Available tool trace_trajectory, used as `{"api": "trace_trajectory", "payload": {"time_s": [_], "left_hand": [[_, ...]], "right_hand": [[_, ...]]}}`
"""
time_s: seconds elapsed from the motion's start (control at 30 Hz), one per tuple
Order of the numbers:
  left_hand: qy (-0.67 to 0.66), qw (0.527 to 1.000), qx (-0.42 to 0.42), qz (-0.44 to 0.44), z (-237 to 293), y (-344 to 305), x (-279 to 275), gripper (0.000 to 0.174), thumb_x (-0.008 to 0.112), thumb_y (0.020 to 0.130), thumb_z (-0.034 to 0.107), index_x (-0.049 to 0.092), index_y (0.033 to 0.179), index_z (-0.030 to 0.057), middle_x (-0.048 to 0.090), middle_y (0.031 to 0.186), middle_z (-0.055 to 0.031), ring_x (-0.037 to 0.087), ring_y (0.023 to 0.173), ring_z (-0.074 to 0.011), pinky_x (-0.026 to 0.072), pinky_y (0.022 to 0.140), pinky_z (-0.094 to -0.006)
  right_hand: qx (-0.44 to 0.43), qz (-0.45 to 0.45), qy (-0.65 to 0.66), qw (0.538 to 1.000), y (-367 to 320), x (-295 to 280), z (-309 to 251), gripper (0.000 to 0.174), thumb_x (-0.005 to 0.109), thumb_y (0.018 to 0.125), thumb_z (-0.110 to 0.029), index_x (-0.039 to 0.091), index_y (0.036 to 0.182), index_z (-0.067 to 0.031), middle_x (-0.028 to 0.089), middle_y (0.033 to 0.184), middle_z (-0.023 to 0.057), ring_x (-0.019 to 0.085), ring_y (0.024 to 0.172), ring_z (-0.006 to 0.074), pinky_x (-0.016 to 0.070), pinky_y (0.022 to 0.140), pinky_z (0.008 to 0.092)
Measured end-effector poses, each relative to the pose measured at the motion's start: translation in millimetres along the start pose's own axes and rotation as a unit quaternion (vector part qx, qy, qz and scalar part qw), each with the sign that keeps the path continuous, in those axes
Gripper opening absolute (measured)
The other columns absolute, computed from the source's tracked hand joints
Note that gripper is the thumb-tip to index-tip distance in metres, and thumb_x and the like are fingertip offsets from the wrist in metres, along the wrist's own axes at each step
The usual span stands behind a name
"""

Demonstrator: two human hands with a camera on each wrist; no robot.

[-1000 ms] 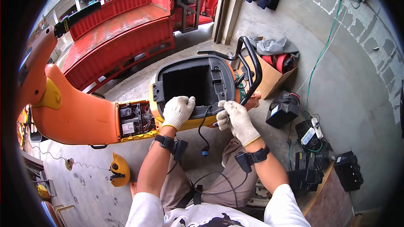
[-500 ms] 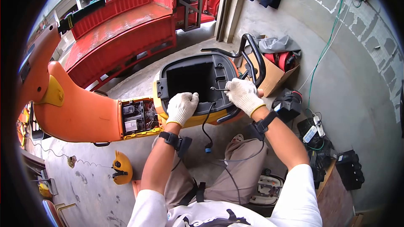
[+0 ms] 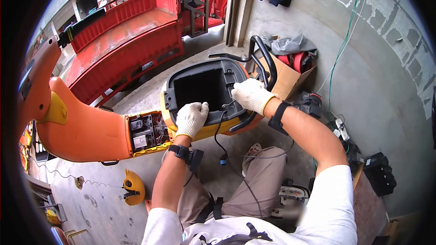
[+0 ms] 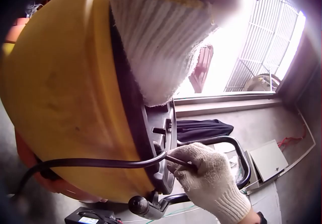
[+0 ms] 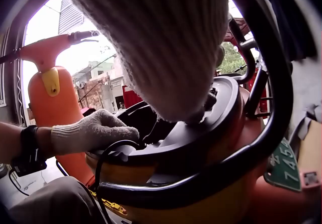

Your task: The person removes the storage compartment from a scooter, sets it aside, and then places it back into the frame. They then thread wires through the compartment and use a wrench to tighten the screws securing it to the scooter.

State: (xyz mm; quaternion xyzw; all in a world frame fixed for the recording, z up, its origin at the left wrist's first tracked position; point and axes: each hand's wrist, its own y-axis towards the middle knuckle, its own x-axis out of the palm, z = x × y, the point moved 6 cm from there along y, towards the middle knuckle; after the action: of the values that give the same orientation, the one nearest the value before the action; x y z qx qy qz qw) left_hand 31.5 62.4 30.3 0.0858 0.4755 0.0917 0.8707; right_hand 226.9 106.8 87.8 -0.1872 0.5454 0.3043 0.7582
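Observation:
A yellow-and-orange scooter body carries a black storage bin [image 3: 171,81] with its top uncovered. My gloved left hand [image 3: 192,119] grips the bin's near rim, its fingertips hidden over the edge. The gloved right hand [image 3: 252,95] is over the bin's right side and holds a slim dark metal tool [image 4: 180,161] with a rounded end. Most of the tool is hidden in the glove. A black cable [image 3: 216,137] comes over the near rim between the hands and hangs down to a blue-tipped plug [image 3: 223,159].
A black tubular rack [image 3: 268,66] curves around the bin's right end. To the left, an opened compartment [image 3: 144,131] shows wiring. A cardboard box [image 3: 284,79], black battery packs [image 3: 379,174] and a yellow cover piece [image 3: 135,186] stand around. Beyond is a red cargo tricycle [image 3: 125,54].
The right hand has moved from the bin's near right corner up and away along its right side, bringing the tool over the bin. My left hand keeps its place on the rim.

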Motion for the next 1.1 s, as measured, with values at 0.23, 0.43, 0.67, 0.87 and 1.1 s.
{"api": "trace_trajectory", "payload": {"time_s": [0.23,0.43,0.67,0.87,1.1], "left_hand": [[-0.005,1.0,-0.002,-0.014,0.5,0.6,1.7,0.049,0.058,0.1,0.045,0.075,0.078,0.0052,0.07,0.076,-0.0206,0.071,0.076,-0.0414,0.0564,0.072,-0.0509],[-0.009,1.0,-0.008,-0.015,0.8,-0.1,0.1,0.048,0.058,0.1,0.044,0.075,0.078,0.0056,0.07,0.075,-0.021,0.071,0.076,-0.0416,0.057,0.073,-0.0505],[-0.006,1.0,-0.026,-0.016,-1.7,-0.1,-0.8,0.047,0.058,0.099,0.046,0.076,0.08,0.0071,0.071,0.078,-0.0205,0.072,0.078,-0.0413,0.0572,0.073,-0.0512],[-0.014,1.0,-0.02,-0.005,0.0,-1.7,-2.5,0.046,0.058,0.099,0.044,0.076,0.078,0.0066,0.071,0.075,-0.0205,0.072,0.075,-0.0409,0.0578,0.073,-0.0503],[-0.011,1.0,-0.017,0.005,-1.8,-1.9,-0.6,0.046,0.059,0.099,0.045,0.077,0.078,0.0082,0.072,0.076,-0.0197,0.072,0.076,-0.0402,0.0582,0.073,-0.0498]], "right_hand": [[-0.054,-0.07,-0.047,0.995,3.2,-17.2,-9.1,0.017,0.068,0.084,-0.015,0.081,0.093,-0.0085,0.078,0.088,0.0151,0.078,0.083,0.0336,0.0614,0.071,0.0431],[-0.061,-0.032,-0.006,0.998,3.5,-21.3,-8.4,0.018,0.069,0.083,-0.014,0.081,0.094,-0.0082,0.078,0.088,0.0159,0.078,0.084,0.0335,0.0616,0.073,0.0428],[0.01,-0.18,-0.056,0.982,5.4,-33.1,-11.1,0.021,0.068,0.088,-0.015,0.082,0.102,-0.0099,0.08,0.1,0.012,0.079,0.093,0.0309,0.0622,0.074,0.0437],[-0.065,-0.087,-0.043,0.993,5.3,-15.3,-7.9,0.02,0.067,0.085,-0.012,0.081,0.099,-0.0069,0.079,0.093,0.0146,0.079,0.087,0.0317,0.0627,0.073,0.0421],[0.002,-0.18,-0.046,0.983,8.3,-13.5,-2.8,0.02,0.072,0.084,-0.016,0.082,0.101,-0.0098,0.08,0.101,0.0129,0.078,0.093,0.0325,0.0622,0.075,0.0465]]}}
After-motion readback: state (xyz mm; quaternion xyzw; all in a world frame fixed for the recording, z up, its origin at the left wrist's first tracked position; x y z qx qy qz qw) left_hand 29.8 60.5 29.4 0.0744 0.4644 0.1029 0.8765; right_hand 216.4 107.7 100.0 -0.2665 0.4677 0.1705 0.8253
